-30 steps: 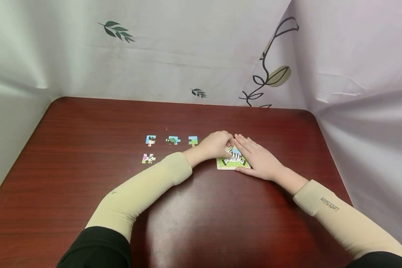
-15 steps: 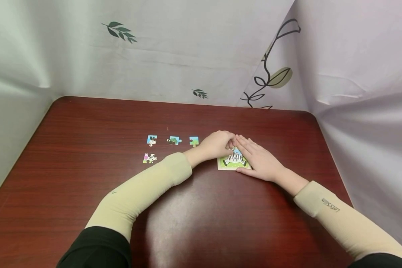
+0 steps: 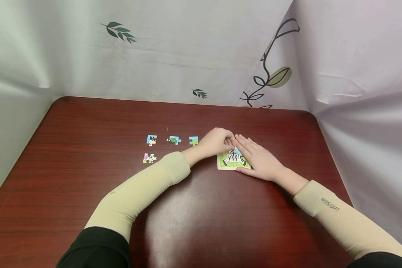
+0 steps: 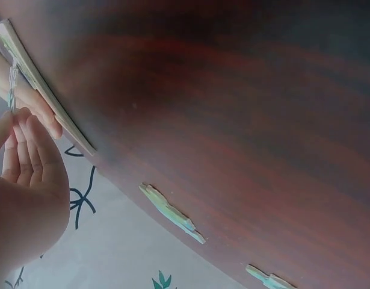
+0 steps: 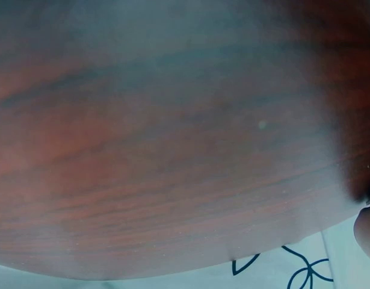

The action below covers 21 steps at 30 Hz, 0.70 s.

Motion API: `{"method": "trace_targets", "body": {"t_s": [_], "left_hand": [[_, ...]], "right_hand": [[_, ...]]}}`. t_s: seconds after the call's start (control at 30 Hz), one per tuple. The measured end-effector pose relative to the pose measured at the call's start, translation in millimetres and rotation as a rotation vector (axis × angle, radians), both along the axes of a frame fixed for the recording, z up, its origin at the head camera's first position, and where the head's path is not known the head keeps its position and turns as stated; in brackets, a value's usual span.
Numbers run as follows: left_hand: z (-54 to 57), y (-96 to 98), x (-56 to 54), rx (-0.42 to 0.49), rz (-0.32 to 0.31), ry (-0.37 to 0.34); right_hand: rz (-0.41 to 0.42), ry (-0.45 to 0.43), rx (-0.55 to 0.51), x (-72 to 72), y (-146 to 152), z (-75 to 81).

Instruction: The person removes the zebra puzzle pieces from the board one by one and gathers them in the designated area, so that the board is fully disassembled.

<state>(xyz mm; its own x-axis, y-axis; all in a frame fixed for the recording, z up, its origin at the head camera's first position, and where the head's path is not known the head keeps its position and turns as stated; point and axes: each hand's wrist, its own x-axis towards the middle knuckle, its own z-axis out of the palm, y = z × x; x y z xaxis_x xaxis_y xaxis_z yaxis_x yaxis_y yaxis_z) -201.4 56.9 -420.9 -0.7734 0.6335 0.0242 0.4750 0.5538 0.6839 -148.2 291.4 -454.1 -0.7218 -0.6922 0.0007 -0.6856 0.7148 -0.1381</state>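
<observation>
A square puzzle board (image 3: pixel 223 165) with a zebra picture on green lies on the table under both hands. My left hand (image 3: pixel 216 142) is over its upper left part. In the left wrist view, thumb and fingertips pinch a thin puzzle piece (image 4: pixel 12 84) that stands edge-on above the board; its picture is hard to make out. My right hand (image 3: pixel 259 158) rests on the board's right side with straight fingers, the thumb along the near edge. That hand hides the board's right part.
Several loose puzzle pieces lie left of the board: a piece with an animal head (image 3: pixel 151 140), a green and blue piece (image 3: pixel 174 140), another such piece (image 3: pixel 193 140) and a pink and white piece (image 3: pixel 149 158). White curtain (image 3: pixel 174 56) stands behind the brown table (image 3: pixel 104 123).
My left hand has risen slightly and shifted away from me, and more of the board's blue upper area shows below its fingers. The right hand stays in place.
</observation>
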Motion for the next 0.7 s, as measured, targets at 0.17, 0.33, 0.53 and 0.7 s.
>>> {"method": "trace_targets", "body": {"t_s": [0.17,0.33,0.53,0.7], "left_hand": [[1.8,-2.1,-0.8,0.02,0.005,-0.013],[5.5,-9.5,-4.6,0.05,0.009,-0.024],[16.1,-27.9,-9.4,0.053,0.012,-0.021],[23.0,-50.2,-10.6,0.04,0.026,-0.01]], "right_hand": [[0.001,0.001,-0.004,0.6,-0.5,1.1],[-0.001,-0.002,-0.011,0.7,-0.9,1.7],[-0.009,-0.01,-0.009,0.0,-0.9,2.2],[-0.011,-0.014,-0.001,-0.3,-0.4,0.7]]}}
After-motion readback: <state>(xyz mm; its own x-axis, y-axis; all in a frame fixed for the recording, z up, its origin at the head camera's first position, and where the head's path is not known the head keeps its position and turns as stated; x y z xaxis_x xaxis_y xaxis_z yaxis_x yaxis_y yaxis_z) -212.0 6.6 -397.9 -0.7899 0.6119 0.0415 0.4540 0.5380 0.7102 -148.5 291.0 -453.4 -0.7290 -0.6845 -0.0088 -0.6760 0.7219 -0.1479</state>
